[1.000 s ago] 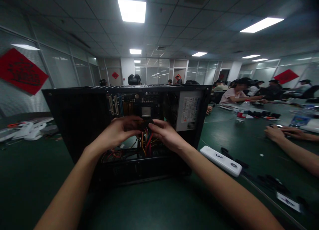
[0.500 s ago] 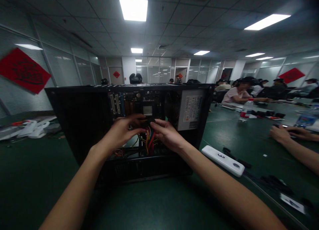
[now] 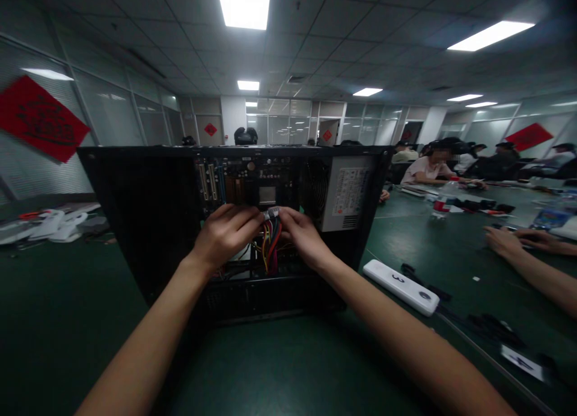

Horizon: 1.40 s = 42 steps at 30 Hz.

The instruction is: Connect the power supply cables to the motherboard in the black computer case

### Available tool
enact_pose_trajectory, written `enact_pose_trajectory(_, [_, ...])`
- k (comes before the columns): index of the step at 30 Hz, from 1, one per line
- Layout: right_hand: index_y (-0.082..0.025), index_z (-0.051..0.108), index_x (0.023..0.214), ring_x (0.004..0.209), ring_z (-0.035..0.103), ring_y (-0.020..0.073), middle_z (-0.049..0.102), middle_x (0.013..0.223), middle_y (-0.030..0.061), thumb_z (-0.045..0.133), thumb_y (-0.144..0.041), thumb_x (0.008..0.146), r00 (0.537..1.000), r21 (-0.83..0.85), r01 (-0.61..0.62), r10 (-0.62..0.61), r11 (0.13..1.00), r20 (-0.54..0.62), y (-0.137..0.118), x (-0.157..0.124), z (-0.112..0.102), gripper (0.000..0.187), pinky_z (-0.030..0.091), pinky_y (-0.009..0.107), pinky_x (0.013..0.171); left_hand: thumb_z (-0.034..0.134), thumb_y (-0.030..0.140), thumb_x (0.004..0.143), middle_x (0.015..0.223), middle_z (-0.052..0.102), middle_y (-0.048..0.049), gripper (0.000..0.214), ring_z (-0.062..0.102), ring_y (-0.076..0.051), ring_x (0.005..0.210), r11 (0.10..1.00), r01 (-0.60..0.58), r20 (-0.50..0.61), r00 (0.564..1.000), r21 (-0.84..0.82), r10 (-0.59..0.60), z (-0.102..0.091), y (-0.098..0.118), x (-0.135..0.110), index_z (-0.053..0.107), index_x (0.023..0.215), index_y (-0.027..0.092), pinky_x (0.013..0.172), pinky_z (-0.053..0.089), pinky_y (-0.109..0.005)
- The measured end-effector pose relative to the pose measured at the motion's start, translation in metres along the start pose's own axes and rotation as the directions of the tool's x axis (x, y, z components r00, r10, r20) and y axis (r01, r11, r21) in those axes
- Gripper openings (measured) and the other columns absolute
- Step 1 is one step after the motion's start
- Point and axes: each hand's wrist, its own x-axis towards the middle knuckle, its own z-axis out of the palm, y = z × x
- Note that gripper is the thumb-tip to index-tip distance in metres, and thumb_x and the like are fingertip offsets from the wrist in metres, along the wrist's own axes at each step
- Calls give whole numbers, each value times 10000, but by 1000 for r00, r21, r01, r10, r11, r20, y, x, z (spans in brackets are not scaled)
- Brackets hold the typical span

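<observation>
A black computer case [image 3: 148, 223] stands on the green table with its side off, showing the motherboard [image 3: 282, 184] and a power supply [image 3: 349, 190]. Just below the processor socket, a pale multi-pin power connector [image 3: 271, 213] is pinched from both sides. My left hand [image 3: 228, 232] has its fingers closed on the connector's left end. On the right end, the thumb and fingers of my right hand [image 3: 300, 232] are closed too. Red, yellow and other coloured wires [image 3: 271, 244] hang from the connector between my hands. The tips of several fingers are hidden.
Right of the case lies a white device marked 3 [image 3: 401, 287], with black cables beside it. A co-worker's hands [image 3: 514, 241] rest at the right edge. White parts [image 3: 63, 223] are piled on the left. A bottle [image 3: 442, 204] stands farther back.
My left fingers have closed in from a spread pose onto the connector. The connector has turned, so its pale face now shows. My right hand has barely moved.
</observation>
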Motion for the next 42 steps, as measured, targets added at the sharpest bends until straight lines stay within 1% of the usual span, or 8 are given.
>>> enact_pose_trajectory(2, [-237,557,1282,1164,566,210,575,1306,86,405,-349,987,976,-277,202,-216,939,-23,1,-2,-3,350,490,399,963,503,263,958,1086,728,-91,244,673,-232,1048,1000,27,10,1000,5,-27,2,0,0,707,1079,208,922,526,-411])
enact_pose_trajectory(5, [-245,490,1379,1348,402,230,453,1444,104,421,-157,950,875,-649,466,-421,601,239,-2,-5,-7,443,359,443,1112,496,276,960,1067,731,-93,248,678,-223,1021,999,47,3,999,25,-47,7,0,-1,714,1048,199,906,531,-393])
enact_pose_trajectory(7, [-231,508,1370,1323,409,253,476,1413,124,452,-112,927,849,-762,515,-355,393,390,-5,-6,-9,462,368,458,1094,488,266,962,1069,729,-84,247,673,-214,1016,999,43,22,999,32,-43,12,-1,-1,715,1038,203,899,528,-375])
enact_pose_trajectory(9, [-201,544,1331,1245,460,257,527,1344,136,451,-101,933,869,-833,485,-248,265,427,-6,-5,-10,422,415,438,1035,489,259,962,1073,729,-68,240,666,-208,1016,999,36,79,996,41,-40,17,-1,-1,713,1035,214,902,518,-362])
enact_pose_trajectory(14, [-150,691,1057,1104,520,254,564,1223,149,464,-109,933,955,-949,296,-8,105,297,-1,1,-15,262,462,370,904,515,277,944,1103,724,-51,233,665,-218,1005,989,130,330,932,74,-147,30,-3,-6,704,1068,219,845,505,-321])
enact_pose_trajectory(17, [-153,712,1003,1070,522,263,570,1158,152,487,-129,922,962,-960,266,43,85,271,4,3,-19,241,463,359,856,500,287,944,1165,710,-36,261,669,-213,1005,971,226,440,866,80,-238,35,-4,-8,701,1106,246,806,496,-299])
enact_pose_trajectory(22, [-134,698,1036,1020,549,246,578,1115,153,488,-118,908,950,-952,279,108,126,292,5,3,-19,247,462,332,827,521,258,916,1176,705,-19,279,672,-204,984,949,313,511,812,27,-283,43,-6,-4,715,1115,286,787,486,-285])
enact_pose_trajectory(42, [-138,689,1051,984,598,211,582,1112,121,554,-171,872,935,-939,316,123,138,333,9,2,-20,227,477,280,799,529,274,931,1214,677,6,289,663,-210,1047,940,303,570,750,156,-336,47,0,-1,685,1172,306,767,503,-278])
